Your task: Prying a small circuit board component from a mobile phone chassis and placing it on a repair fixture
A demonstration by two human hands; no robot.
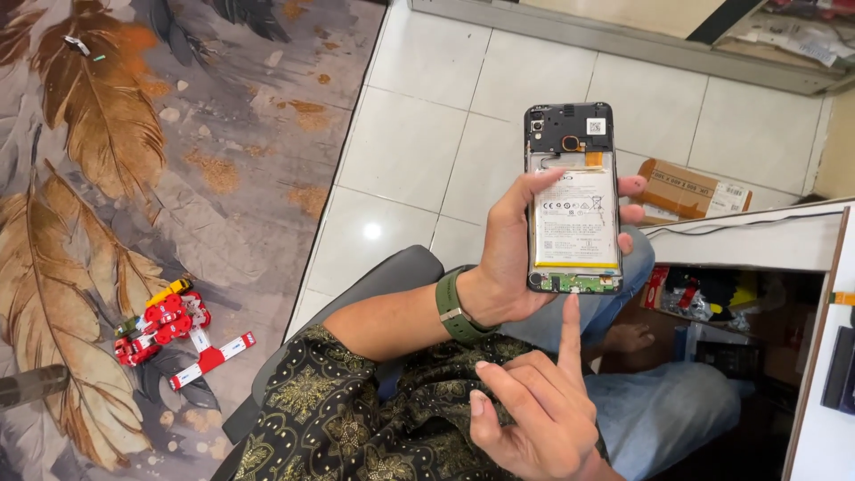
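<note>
Right hand (534,405), one finger extended, seemingly touching one opened phone (573,198), left hand (517,249) gripping it

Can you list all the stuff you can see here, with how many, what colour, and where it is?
phone with its back cover off: one, black frame with a pale battery, held up at the centre
toy vehicles: a small pile, red, white and yellow, on the rug at lower left
rug: one, grey with brown feather pattern, left side
floor tiles: white, middle and top
cardboard box: one, brown, on the tiles at right
wristband: one, green, on the left wrist
left hand: one, holds the phone
right hand: one, index fingertip touching the phone's bottom edge
</note>
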